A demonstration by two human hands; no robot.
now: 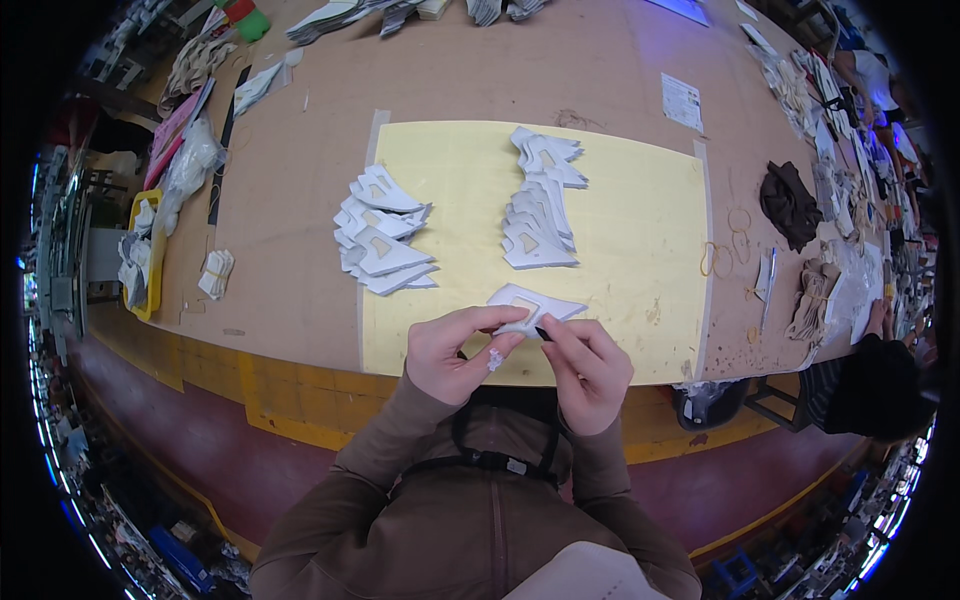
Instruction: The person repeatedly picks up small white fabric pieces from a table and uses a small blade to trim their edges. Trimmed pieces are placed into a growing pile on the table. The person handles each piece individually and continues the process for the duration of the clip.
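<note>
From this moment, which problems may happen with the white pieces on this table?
The small dark object at the right hand might slip and damage the white cut-out piece that the left hand holds. The left pile and right pile might slide if bumped, since both lie fanned out, not squared.

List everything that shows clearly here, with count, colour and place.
Piece: one, white, at both hands
Dark item: one, black, at right fingertips
Left pile: one, white, sheet's left
Right pile: one, white, sheet's middle
Sheet: one, yellow, on table
Table: one, brown, beneath
Paper: one, white, beyond sheet's far right corner
Cloth: one, dark, right of sheet
Bundle: one, whitish, left of sheet
Left hand: one, bare, near edge
Right hand: one, bare, near edge
Sleeves: two, brown, below
</note>
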